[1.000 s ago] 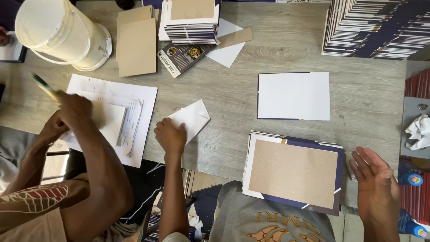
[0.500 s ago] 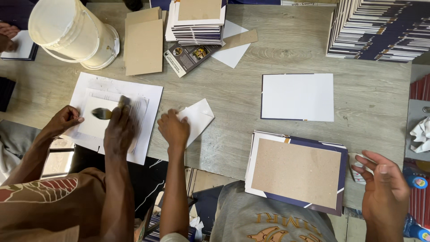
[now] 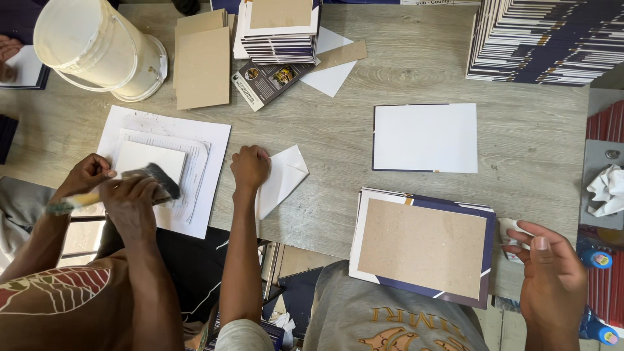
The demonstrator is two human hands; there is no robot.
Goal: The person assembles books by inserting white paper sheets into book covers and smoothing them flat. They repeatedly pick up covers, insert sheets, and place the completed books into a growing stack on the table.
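My left hand is a closed fist pressing on the left edge of a folded white paper on the wooden table. At the table's right edge, my right hand curls its fingers around a small white wad. Between my hands lies a brown board on a dark blue cover. To my left a co-worker in a brown shirt drags a glue brush over white sheets, one hand on the brush and the other hand at its handle.
A white bucket stands at the back left beside loose brown boards. Book stacks sit at the back centre and back right. A white-faced cover lies right of centre. Crumpled white cloth rests at the far right.
The co-worker's brush hand came down from the upper left onto the white sheets. My right hand rose to the table edge and closed on the white wad. My left hand stayed put.
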